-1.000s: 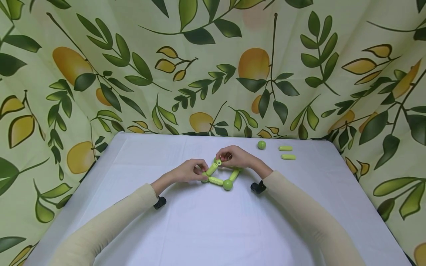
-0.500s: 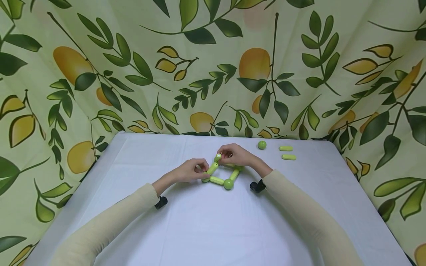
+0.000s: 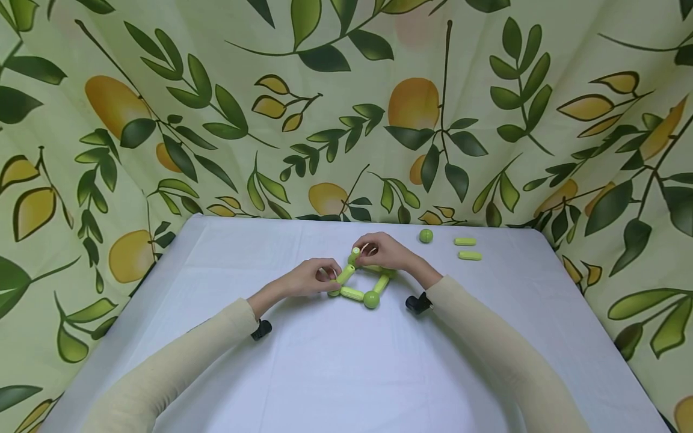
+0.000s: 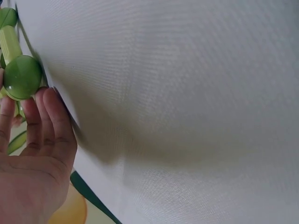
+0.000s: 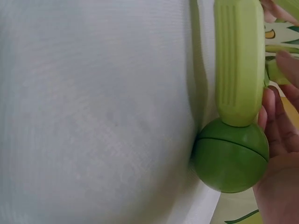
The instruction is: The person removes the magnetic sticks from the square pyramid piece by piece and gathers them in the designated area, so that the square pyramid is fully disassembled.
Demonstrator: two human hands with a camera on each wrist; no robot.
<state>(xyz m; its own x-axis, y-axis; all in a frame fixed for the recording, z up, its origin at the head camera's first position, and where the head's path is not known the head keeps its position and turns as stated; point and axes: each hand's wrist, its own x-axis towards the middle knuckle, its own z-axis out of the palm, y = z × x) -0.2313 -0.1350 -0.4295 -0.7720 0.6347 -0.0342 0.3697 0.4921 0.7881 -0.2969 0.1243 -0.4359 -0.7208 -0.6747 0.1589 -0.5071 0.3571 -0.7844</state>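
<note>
Since a second ago, the raised piece (image 3: 354, 256) at the right hand (image 3: 385, 252) has tipped: its pale end, once turned toward the near ball (image 3: 371, 299), now points upward. The left hand (image 3: 310, 278) has barely shifted. It pinches the left ball (image 4: 22, 77), just left of the near ball and a little beyond it; the right pinches the raised piece, farther beyond. The green frame (image 3: 352, 294) sits on the table (image 3: 303, 367), the near ball its closest corner: ribbed yellow-green rods and darker, seamed balls in a four-sided ring. Whether the raised piece is fully joined, I cannot tell. Well beyond and right of the near ball lie a loose ball (image 3: 426, 236) and two loose rods (image 3: 470, 256). White cloth covers the table; behind hangs a curtain (image 3: 325, 96) printed with leaves and orange fruit.
</note>
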